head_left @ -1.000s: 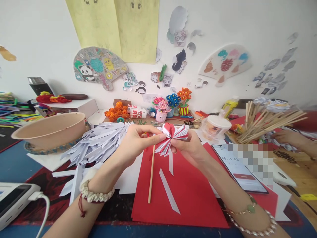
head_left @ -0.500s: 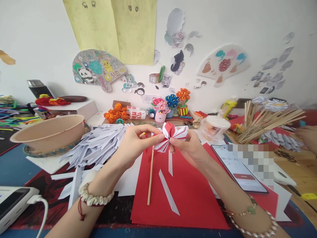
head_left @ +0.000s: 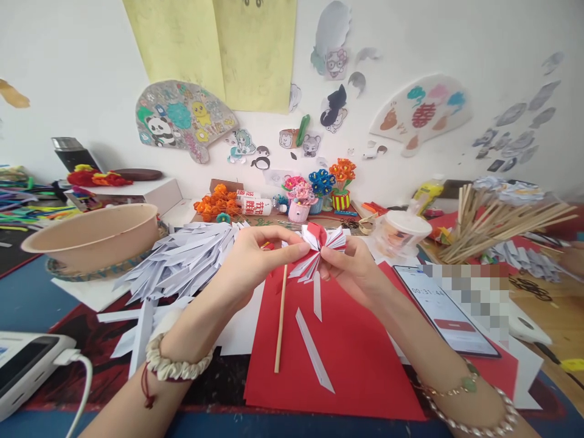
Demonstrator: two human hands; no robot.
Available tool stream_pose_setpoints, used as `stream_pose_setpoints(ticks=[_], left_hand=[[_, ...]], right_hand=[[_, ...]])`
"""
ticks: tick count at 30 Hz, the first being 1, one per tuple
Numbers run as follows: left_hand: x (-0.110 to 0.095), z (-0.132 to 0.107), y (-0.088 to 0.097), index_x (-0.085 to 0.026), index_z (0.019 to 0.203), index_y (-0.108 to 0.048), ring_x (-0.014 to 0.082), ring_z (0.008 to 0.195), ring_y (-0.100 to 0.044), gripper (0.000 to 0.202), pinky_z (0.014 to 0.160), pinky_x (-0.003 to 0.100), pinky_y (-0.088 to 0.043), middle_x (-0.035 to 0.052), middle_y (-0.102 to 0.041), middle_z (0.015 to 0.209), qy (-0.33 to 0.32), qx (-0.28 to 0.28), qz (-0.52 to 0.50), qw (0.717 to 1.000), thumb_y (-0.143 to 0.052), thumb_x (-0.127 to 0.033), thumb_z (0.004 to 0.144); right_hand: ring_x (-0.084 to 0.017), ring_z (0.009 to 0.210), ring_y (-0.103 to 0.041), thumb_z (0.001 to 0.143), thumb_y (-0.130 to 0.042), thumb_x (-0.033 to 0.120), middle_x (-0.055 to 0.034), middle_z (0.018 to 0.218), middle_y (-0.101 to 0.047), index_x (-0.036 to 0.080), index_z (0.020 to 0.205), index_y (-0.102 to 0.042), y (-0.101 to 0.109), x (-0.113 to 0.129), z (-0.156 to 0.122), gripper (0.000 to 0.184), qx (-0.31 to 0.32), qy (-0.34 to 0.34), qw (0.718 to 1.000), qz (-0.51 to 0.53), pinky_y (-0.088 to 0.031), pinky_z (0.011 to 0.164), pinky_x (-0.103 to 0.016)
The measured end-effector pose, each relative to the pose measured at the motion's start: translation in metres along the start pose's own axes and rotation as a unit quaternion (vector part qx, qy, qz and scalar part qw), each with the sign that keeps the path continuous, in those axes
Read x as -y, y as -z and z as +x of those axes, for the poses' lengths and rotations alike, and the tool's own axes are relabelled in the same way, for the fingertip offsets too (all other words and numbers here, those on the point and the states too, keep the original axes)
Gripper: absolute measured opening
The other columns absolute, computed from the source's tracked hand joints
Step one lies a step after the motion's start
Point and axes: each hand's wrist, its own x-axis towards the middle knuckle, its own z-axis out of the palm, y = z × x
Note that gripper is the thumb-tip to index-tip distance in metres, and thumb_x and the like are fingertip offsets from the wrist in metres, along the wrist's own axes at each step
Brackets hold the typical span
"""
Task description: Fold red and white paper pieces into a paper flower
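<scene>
Two bare hands with a folded paper flower above the far end of a red sheet (head_left: 360, 365). The left hand (head_left: 262, 254) pinches the flower (head_left: 316, 238) at its left side between thumb and fingers; the right hand (head_left: 353, 266) grips its right side, thumb near the centre. The hands are close together, the flower between them. On the sheet lie a thin stick (head_left: 281, 322), its upper end hidden by the left hand, and a slanting white strip (head_left: 314, 350). A second strip (head_left: 317, 298) extends below the flower; whether it is attached cannot be told. Left of the sheet: a heap of white strips (head_left: 182, 258), then a basin (head_left: 95, 234). Right of it: a phone (head_left: 442, 310).
</scene>
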Motion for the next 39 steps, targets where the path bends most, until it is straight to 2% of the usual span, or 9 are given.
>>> stream_pose_setpoints(ticks=[9, 14, 19, 25, 33, 39], left_hand=[[-0.0051, -0.0046, -0.0007, -0.017, 0.070, -0.074, 0.0162, 0.074, -0.054, 0.023, 0.071, 0.031, -0.036, 0.0020, -0.066, 0.074, 0.021, 0.033, 0.068, 0.997, -0.076, -0.038, 0.077], [-0.0068, -0.0039, -0.0002, -0.016, 0.064, -0.074, 0.0155, 0.074, -0.054, 0.023, 0.072, 0.029, -0.038, 0.0024, -0.067, 0.073, 0.040, 0.018, 0.032, 0.999, -0.081, -0.038, 0.071], [-0.0077, -0.0031, 0.0005, -0.016, 0.063, -0.076, 0.0155, 0.073, -0.055, 0.023, 0.075, 0.029, -0.040, 0.0033, -0.070, 0.072, 0.080, 0.026, -0.015, 0.996, -0.084, -0.038, 0.064], [-0.0088, -0.0019, 0.0036, -0.017, 0.059, -0.075, 0.0154, 0.070, -0.054, 0.025, 0.073, 0.030, -0.039, 0.0026, -0.069, 0.068, 0.074, -0.002, 0.015, 0.997, -0.085, -0.040, 0.061], [-0.0077, -0.0021, 0.0052, -0.017, 0.059, -0.074, 0.0173, 0.071, -0.055, 0.034, 0.075, 0.032, -0.039, 0.0042, -0.070, 0.068, 0.124, 0.021, -0.005, 0.992, -0.086, -0.048, 0.056], [-0.0072, -0.0016, 0.0072, -0.017, 0.064, -0.076, 0.0199, 0.078, -0.057, 0.033, 0.080, 0.034, -0.040, 0.0053, -0.072, 0.076, 0.092, 0.019, 0.022, 0.995, -0.084, -0.048, 0.061]], right_hand=[[-0.010, 0.047, -0.053, 0.068, -0.088, 0.040, 0.0026, 0.053, -0.061, 0.018, 0.065, -0.068, 0.0030, -0.0025, 0.0016, 0.030, -0.002, 0.016, 1.000, 0.006, -0.044, 0.049, -0.024], [-0.010, 0.046, -0.051, 0.067, -0.088, 0.041, 0.0032, 0.052, -0.060, 0.018, 0.064, -0.066, 0.0004, -0.0019, 0.0007, 0.032, -0.004, 0.014, 1.000, -0.011, -0.044, 0.048, -0.025], [-0.010, 0.046, -0.052, 0.067, -0.089, 0.040, 0.0030, 0.052, -0.060, 0.018, 0.064, -0.066, 0.0000, -0.0029, 0.0003, 0.032, -0.003, 0.013, 1.000, -0.012, -0.045, 0.048, -0.024], [-0.010, 0.045, -0.052, 0.067, -0.089, 0.041, 0.0031, 0.051, -0.059, 0.018, 0.064, -0.064, 0.0013, -0.0025, 0.0005, 0.034, -0.017, 0.012, 1.000, -0.017, -0.045, 0.048, -0.024], [-0.010, 0.045, -0.051, 0.066, -0.089, 0.043, 0.0028, 0.050, -0.058, 0.018, 0.064, -0.065, 0.0013, -0.0037, 0.0002, 0.035, -0.005, 0.009, 1.000, -0.020, -0.043, 0.048, -0.025], [-0.011, 0.047, -0.052, 0.068, -0.087, 0.045, 0.0018, 0.053, -0.059, 0.018, 0.066, -0.066, 0.0046, -0.0044, 0.0001, 0.035, -0.015, 0.008, 0.999, -0.034, -0.043, 0.049, -0.026]])
